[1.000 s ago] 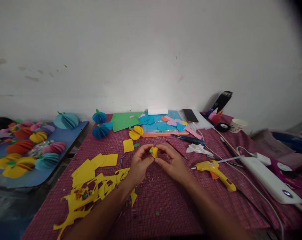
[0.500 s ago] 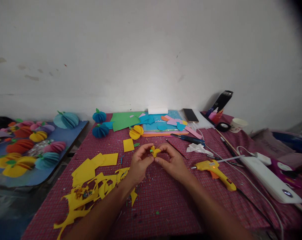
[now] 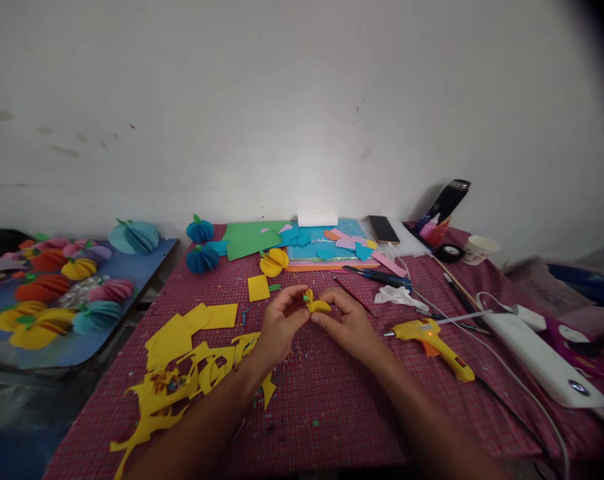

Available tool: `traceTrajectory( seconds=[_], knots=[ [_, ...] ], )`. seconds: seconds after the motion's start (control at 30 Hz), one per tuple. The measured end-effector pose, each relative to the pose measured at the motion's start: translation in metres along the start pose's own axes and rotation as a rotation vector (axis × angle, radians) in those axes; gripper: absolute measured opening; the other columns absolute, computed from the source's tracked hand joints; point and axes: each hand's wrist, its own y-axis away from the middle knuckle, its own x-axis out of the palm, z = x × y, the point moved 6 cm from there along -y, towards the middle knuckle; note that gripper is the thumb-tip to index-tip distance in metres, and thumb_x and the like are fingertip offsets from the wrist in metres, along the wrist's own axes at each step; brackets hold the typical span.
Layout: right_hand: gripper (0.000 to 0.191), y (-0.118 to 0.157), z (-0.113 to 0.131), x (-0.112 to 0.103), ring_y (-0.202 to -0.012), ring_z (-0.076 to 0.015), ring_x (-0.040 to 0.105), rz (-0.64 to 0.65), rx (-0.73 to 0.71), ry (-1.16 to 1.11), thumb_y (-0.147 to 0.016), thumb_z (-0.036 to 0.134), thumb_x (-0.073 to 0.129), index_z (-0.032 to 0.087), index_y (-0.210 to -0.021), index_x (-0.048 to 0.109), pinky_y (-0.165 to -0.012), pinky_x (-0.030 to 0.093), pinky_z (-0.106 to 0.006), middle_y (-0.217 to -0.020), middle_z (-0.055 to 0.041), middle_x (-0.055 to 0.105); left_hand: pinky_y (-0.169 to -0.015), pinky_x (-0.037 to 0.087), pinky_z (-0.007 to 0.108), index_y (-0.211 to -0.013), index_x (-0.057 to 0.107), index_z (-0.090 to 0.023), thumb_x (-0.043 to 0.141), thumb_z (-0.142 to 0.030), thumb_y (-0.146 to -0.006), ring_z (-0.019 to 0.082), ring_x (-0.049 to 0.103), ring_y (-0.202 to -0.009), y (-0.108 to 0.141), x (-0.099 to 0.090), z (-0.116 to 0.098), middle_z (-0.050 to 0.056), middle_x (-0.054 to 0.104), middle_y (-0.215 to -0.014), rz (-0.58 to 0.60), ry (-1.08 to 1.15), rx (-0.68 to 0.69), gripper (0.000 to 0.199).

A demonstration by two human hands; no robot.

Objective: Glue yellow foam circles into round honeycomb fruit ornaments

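Note:
A small yellow folded paper piece (image 3: 320, 307) with a bit of green is between my hands at the middle of the table. My left hand (image 3: 283, 321) pinches its left side between thumb and fingers. On the right side, the thumb and fingertips of my right hand (image 3: 346, 321) close on the piece's edge. Just beyond my hands lie a yellow paper pumpkin (image 3: 274, 262), a yellow square (image 3: 259, 288) and a small green leaf shape (image 3: 275, 287). Yellow scraps (image 3: 169, 393) and yellow sheets (image 3: 169, 341) are spread left of my left forearm.
A yellow glue gun (image 3: 435, 343), its cord and a white power strip (image 3: 542, 360) lie at the right. Behind are a phone (image 3: 383, 229), a black flask (image 3: 451, 198) and a paper cup (image 3: 481, 249). Paper pumpkins fill a blue board (image 3: 147, 263) at the left.
The yellow piece has turned and spread wider between my fingers, with a flap now extending toward my right hand. The whole view has shifted slightly.

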Motion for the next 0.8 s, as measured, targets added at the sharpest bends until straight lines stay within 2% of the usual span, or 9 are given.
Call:
traceTrajectory(
  seconds=[0.47,0.8],
  knots=[
    [0.018,0.000,-0.009,0.002,-0.072,-0.0173,0.057,-0.013,0.153,-0.127,-0.081,0.037,0.074,0.022,-0.085,0.065,-0.064,0.048,-0.028,-0.078,0.0005,0.063,-0.088,0.051,0.030,-0.108,0.070,-0.020,0.082,-0.018,-0.071,0.018,0.067,-0.097,-0.004,-0.002,0.003,0.005,0.073,-0.106,-0.009,-0.004,0.006,0.038],
    [0.023,0.001,-0.013,0.001,-0.068,-0.0164,0.054,-0.033,0.185,-0.083,-0.082,0.042,0.073,0.021,-0.082,0.065,-0.059,0.045,-0.027,-0.074,0.0010,0.062,-0.077,0.048,0.026,-0.085,0.067,-0.018,0.083,-0.025,-0.070,0.015,0.063,-0.081,-0.004,-0.005,0.004,0.000,0.070,-0.087,-0.063,-0.065,-0.014,0.023]
  ],
)
